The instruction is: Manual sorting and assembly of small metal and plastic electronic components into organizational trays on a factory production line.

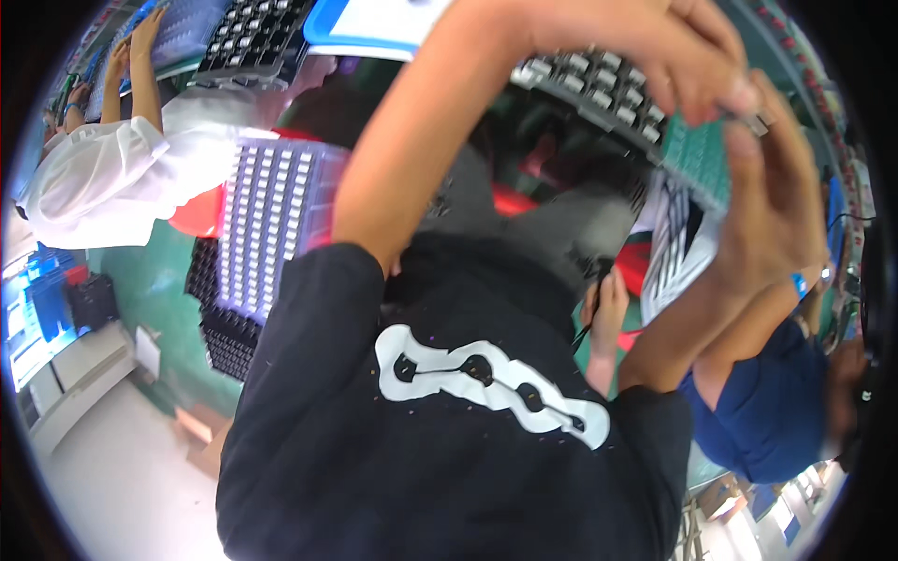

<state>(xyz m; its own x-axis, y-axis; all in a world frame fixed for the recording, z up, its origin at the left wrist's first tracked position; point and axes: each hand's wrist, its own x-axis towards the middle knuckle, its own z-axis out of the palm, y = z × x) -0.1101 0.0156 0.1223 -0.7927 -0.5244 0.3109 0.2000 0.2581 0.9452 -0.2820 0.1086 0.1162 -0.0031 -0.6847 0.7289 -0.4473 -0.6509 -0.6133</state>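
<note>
- Two bare hands meet at the upper right of the head view, close before a small silvery piece; the left hand (687, 70) reaches across from the left, its thumb and fingertips closed on the small silvery piece (758, 122); the right hand (776, 201) rises from below, its thumb and fingers curled about the same piece; I cannot tell whether they pinch it too.
- Below and beside the left hand is a black tray (599, 93) bearing rows of small pale pieces; a green tray (694, 161) lies just right of it, near the right hand.
- Farther left, a blue tray (323, 26) carries a white sheet (383, 17); beside it is a second dark tray (251, 39) with pale pieces.
- At the left, a translucent tray (268, 220) holds many rows of pale pieces, above stacked black trays (229, 341); a co-worker in white (103, 182) sits nearby; another in dark blue (772, 407) is at the right.
</note>
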